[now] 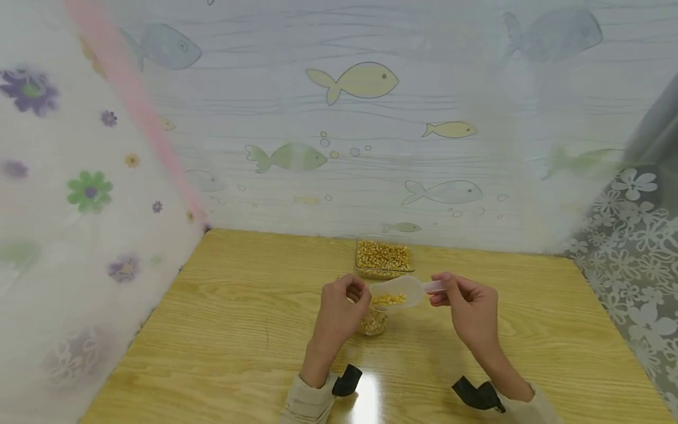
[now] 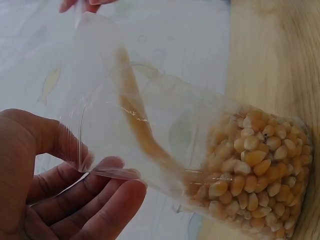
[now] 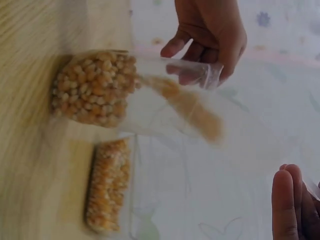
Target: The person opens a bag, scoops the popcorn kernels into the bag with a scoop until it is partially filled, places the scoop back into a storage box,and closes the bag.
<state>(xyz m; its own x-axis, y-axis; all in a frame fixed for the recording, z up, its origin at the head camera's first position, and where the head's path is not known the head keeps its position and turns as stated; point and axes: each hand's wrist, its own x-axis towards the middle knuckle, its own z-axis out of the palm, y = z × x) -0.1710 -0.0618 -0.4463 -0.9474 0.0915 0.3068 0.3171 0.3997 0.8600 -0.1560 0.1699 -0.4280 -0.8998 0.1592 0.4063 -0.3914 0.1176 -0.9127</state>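
My left hand pinches the open rim of a clear plastic bag between thumb and fingers. The bag stands upright on the table, its lower part full of corn kernels. In my right hand is the handle of a translucent white scoop, its front end tipped into the bag mouth. Kernels slide off the scoop in a blurred stream down into the bag, as both wrist views show. Behind the hands sits a rectangular clear container holding many more kernels.
The wood-grain table reaches back to a wall covering printed with fish. A flowered covering hangs along the left side, and a grey curtain with white flowers borders the right. Black wrist mounts sit by both sleeves.
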